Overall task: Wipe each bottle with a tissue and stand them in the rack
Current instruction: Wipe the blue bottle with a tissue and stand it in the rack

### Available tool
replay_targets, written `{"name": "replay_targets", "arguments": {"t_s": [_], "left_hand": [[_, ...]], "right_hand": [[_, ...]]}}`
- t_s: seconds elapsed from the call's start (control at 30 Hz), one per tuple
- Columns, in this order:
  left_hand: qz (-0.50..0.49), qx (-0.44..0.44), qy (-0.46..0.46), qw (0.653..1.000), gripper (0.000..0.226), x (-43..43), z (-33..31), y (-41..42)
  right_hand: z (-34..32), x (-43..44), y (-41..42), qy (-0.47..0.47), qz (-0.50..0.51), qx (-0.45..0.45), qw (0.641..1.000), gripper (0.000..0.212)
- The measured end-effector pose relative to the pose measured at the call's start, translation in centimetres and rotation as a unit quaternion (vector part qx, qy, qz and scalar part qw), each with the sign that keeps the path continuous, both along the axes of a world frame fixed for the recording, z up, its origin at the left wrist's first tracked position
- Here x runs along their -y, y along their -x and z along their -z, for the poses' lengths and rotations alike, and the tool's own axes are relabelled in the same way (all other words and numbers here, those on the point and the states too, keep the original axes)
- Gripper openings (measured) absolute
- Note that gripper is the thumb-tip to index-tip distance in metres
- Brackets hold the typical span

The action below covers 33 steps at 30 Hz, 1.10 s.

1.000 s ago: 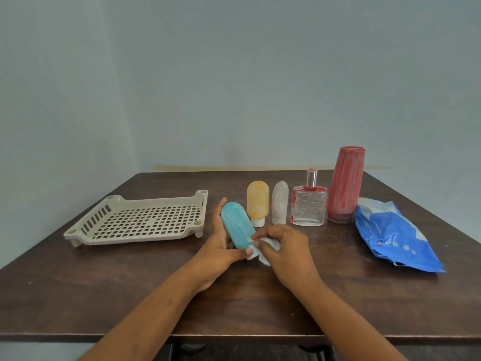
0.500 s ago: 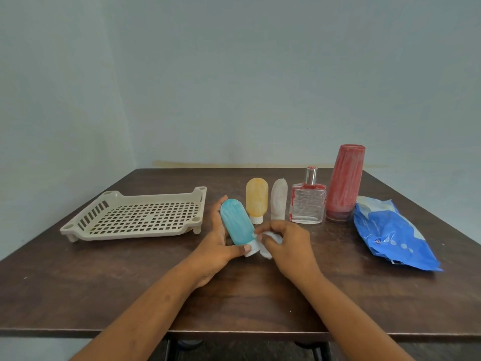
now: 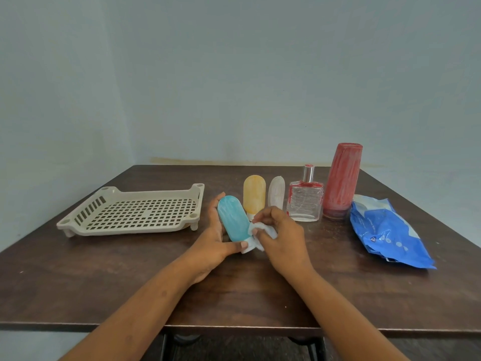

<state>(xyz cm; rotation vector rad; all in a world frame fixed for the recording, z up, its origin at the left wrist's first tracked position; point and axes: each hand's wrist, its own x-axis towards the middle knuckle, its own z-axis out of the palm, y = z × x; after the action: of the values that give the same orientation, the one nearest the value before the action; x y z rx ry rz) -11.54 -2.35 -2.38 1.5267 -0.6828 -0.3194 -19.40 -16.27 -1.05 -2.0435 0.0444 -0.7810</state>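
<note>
My left hand (image 3: 212, 246) grips a teal squeeze bottle (image 3: 232, 218), tilted with its white cap toward me. Against the bottle's lower right side my right hand (image 3: 281, 237) pinches a crumpled white tissue (image 3: 256, 230). Behind them stand a yellow bottle (image 3: 254, 195), a white bottle (image 3: 276, 195), a clear glass perfume bottle (image 3: 305, 201) with red marks and a tall red bottle (image 3: 342, 182). The beige perforated rack (image 3: 135, 212) lies at the left with nothing in it.
A blue tissue pack (image 3: 385, 230) lies at the right of the dark wooden table (image 3: 104, 277). Pale walls close off the back and the left. The table's front edge is near my forearms.
The tissue in my right hand has shifted slightly up along the teal bottle's lower part. The bottle stays in my left hand. The view has dipped a little.
</note>
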Motion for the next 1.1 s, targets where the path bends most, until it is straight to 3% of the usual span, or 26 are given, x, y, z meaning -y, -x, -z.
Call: {"name": "replay_targets", "arguments": {"t_s": [0.47, 0.63, 1.1], "left_hand": [[-0.006, -0.005, -0.002, 1.0, 0.107, -0.1, 0.0, 0.0], [-0.009, 0.001, -0.006, 1.0, 0.108, -0.1, 0.0, -0.1], [0.001, 0.006, -0.01, 1.0, 0.112, 0.0, 0.1, -0.1]], "right_hand": [[0.3, -0.3, 0.5, 0.078, 0.015, -0.007, 0.997, 0.035], [-0.1, -0.2, 0.0, 0.053, 0.034, -0.005, 0.998, 0.032], [0.3, -1.0, 0.5, 0.113, 0.021, -0.005, 0.993, 0.033]]}}
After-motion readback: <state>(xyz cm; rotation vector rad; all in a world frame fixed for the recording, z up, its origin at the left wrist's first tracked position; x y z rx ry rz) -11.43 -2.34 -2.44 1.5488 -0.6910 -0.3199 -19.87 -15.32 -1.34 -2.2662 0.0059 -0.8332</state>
